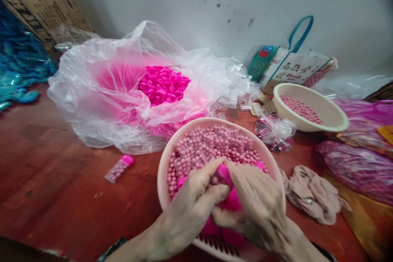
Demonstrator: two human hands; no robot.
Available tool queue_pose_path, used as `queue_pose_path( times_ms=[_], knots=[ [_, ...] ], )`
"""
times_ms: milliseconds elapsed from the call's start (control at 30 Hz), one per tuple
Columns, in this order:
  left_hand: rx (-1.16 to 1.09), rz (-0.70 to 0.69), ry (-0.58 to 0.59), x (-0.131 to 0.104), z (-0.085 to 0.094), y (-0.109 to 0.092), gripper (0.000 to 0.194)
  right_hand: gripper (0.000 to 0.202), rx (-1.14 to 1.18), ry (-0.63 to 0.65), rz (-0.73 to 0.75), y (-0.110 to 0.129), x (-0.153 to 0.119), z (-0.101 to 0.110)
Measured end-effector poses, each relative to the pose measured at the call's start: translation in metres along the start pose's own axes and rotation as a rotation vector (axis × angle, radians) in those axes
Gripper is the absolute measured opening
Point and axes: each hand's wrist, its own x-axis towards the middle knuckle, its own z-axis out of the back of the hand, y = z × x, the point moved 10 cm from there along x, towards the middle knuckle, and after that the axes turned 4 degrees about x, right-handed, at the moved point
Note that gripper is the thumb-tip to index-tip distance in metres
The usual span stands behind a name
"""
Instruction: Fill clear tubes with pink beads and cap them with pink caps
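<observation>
Nearest me, over a pale pink basin (pixel 167 147) at the tabletop's near edge, the left hand (pixel 190 202) and right hand (pixel 259 202) meet around a small tube of beads with a pink cap (pixel 224 172). Each grip is closed in, fingers pinching about the capped tube. Under them lie loose pink beads (pixel 215 143) and more bright caps. Left of the basin, a filled tube (pixel 119 168) lies on its side; to the right sits a crumpled cloth (pixel 316 194). Farther back, a clear plastic bag (pixel 89 102) spills open around magenta caps (pixel 164 85), with a cream bowl (pixel 330 110) of beads toward the right and a tote bag (pixel 294 67) by the wall.
</observation>
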Motion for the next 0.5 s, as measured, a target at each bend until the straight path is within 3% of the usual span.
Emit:
queue_pose_path(
  times_ms=[133,200,267,367,500],
  knots=[
    [-0.178,0.032,0.076,0.011,0.001,0.001,0.018,0.053,0.421,0.075,-0.386,-0.042,-0.008,-0.003],
    [-0.177,0.045,0.095,0.013,0.004,0.003,0.013,0.040,0.697,0.039,-0.623,-0.063,-0.019,-0.005],
    [-0.152,0.022,0.092,0.012,0.008,0.003,0.012,0.022,0.791,-0.019,-0.759,-0.075,-0.026,-0.004],
    [-0.078,-0.032,0.062,0.007,0.010,0.001,0.019,0.021,0.578,-0.026,-0.701,-0.070,-0.018,0.000],
    [0.036,-0.050,-0.055,0.001,0.017,0.003,0.039,0.041,0.234,0.160,-0.291,-0.025,0.003,-0.015]
  ],
)
